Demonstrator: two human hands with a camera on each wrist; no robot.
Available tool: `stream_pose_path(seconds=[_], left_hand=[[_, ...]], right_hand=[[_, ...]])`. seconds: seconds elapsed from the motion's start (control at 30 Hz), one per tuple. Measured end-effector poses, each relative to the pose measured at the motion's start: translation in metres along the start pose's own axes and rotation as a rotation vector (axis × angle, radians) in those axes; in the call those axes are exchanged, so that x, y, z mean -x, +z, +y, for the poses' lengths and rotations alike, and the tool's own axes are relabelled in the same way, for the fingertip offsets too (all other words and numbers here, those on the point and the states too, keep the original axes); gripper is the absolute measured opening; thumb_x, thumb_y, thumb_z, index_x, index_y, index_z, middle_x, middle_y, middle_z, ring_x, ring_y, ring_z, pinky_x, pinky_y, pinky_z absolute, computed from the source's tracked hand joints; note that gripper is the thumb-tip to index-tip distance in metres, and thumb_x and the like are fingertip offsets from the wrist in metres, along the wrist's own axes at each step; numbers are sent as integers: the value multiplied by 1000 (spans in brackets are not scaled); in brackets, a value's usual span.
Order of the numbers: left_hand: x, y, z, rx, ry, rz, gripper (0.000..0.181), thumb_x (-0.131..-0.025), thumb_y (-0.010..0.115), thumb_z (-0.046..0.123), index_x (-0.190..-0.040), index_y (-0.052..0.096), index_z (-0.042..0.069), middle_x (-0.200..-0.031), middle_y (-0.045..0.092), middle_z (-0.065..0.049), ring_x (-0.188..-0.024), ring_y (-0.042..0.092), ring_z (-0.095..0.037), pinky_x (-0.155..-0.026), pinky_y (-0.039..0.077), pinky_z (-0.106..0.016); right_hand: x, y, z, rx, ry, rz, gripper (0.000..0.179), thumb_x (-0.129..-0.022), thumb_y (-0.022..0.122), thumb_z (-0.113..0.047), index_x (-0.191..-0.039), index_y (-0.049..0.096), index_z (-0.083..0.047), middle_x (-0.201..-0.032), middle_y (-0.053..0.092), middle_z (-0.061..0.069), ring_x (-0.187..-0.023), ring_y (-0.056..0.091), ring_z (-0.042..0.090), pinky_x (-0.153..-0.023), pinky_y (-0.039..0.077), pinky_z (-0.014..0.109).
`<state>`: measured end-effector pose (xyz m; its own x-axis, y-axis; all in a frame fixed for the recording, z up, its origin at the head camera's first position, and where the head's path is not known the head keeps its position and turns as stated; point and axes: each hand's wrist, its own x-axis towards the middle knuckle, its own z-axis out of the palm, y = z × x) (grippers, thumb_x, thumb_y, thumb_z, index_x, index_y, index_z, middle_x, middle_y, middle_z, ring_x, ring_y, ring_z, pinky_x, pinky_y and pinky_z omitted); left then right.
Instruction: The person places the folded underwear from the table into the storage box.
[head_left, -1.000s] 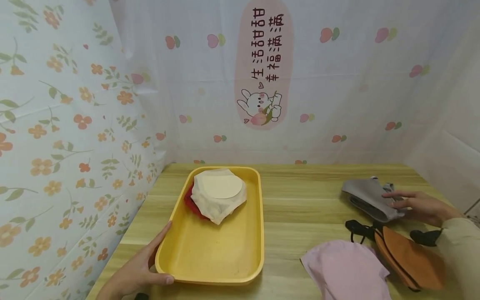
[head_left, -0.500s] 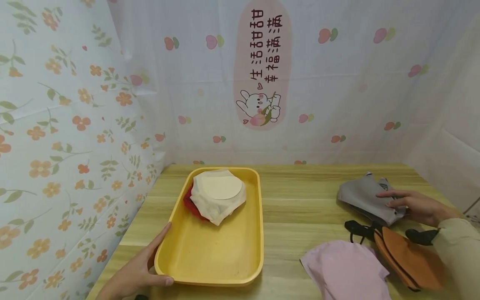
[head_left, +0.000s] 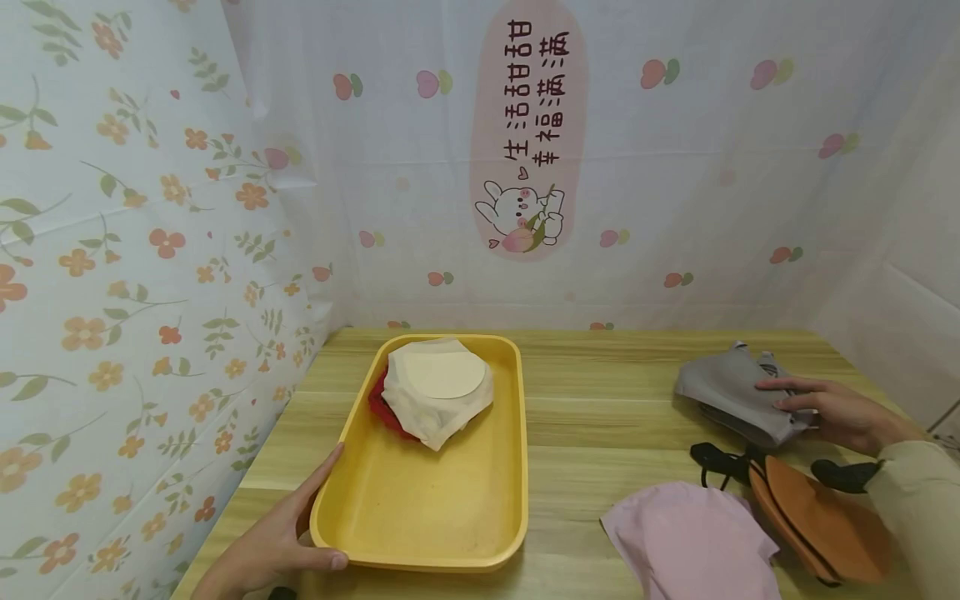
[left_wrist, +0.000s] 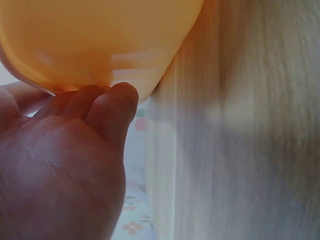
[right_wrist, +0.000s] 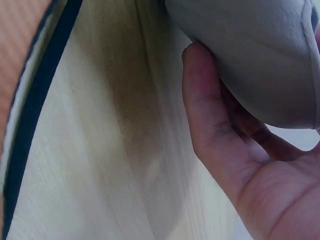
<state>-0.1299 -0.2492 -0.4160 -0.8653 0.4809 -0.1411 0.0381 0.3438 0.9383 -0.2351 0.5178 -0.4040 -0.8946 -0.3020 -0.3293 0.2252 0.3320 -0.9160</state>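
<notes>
Left hand: the left hand grips the near left corner of the yellow tray, thumb along the near rim, fingers laid against the tray's left wall; the left wrist view shows fingertips pressed to its rounded underside.
Left forearm: comes in low from the near table edge.
Right hand: the right hand grasps the grey cloth piece, fingers over its top, thumb underneath.
Right arm: sleeved, entering from the right.
Beside the right hand: an orange cloth piece just nearer, a pink cloth piece to its left.
In the tray: a white cloth piece over something red, at the end far from the left hand.
Under all: wooden table.
</notes>
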Motion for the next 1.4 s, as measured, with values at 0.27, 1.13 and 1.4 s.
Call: stream_pose_path(seconds=[0.27,1.13,1.4], left_hand=[[0,1,-1,-3,-6,5,114,-85,80,19,-163,-1,31,-169,-9,-22,-126,25,30,-101,34,-5],[-4,3,-3,0,57,3,112,-85,80,18,-163,1,29,-168,-5,-24,-130,27,25,-101,35,-6],[-3,2,-2,-11,59,23,113,-84,81,15,-163,2,29,-168,-5,-24,-129,28,26,-101,36,-5]], right_hand=[[3,-1,-7,-3,-73,-38,45,-107,39,-7,-132,64,-36,-114,49,-38,-97,62,7,-81,58,38],[-2,14,-42,-92,-228,-74,47,-107,34,0,-140,59,-21,-127,51,-25,-98,66,12,-80,59,36],[-12,28,-52,-40,-252,-90,44,-107,37,-2,-147,52,-15,-134,39,-18,-101,65,12,-82,59,36]])
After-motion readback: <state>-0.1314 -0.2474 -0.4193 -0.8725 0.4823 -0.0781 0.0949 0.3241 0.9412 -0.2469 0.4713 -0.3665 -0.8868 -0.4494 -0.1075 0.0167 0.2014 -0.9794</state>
